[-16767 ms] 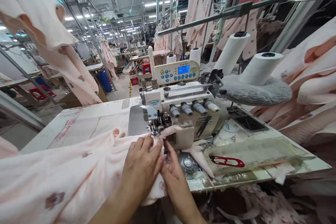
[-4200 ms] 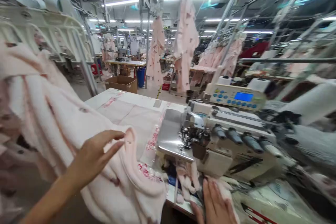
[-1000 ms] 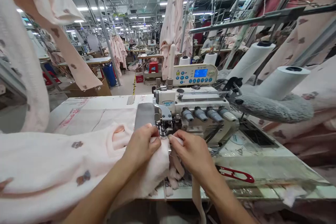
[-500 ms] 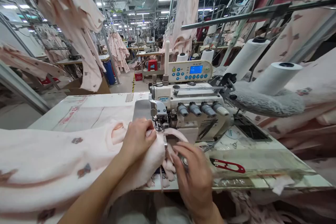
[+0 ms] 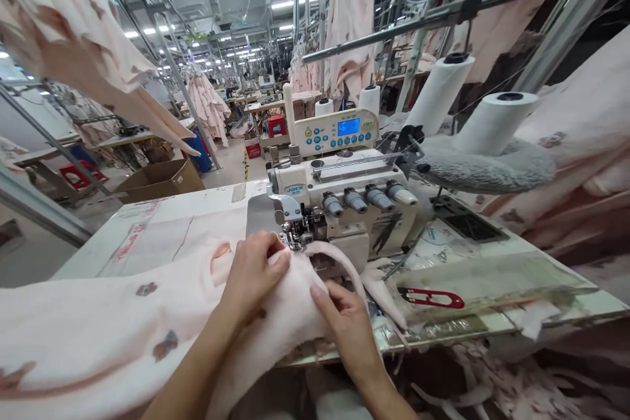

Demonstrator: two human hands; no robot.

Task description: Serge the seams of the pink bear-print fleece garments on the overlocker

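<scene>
Pressing pink fleece (image 5: 113,321) onto the table (image 5: 162,207), just short of the presser foot (image 5: 295,228) of an overlocker (image 5: 344,210). Left hand (image 5: 253,272) curled, fingertips bearing down on the cloth; right hand (image 5: 347,325) apart from it, thumb and fingers pinching a fold. Risk of a puckered seam or a jam, from bunched layers reaching the foot or fingers drawn in too close. Long axis of the fleece running left to right across the table, its pale band (image 5: 339,259) arcing from the foot away to the right.
</scene>
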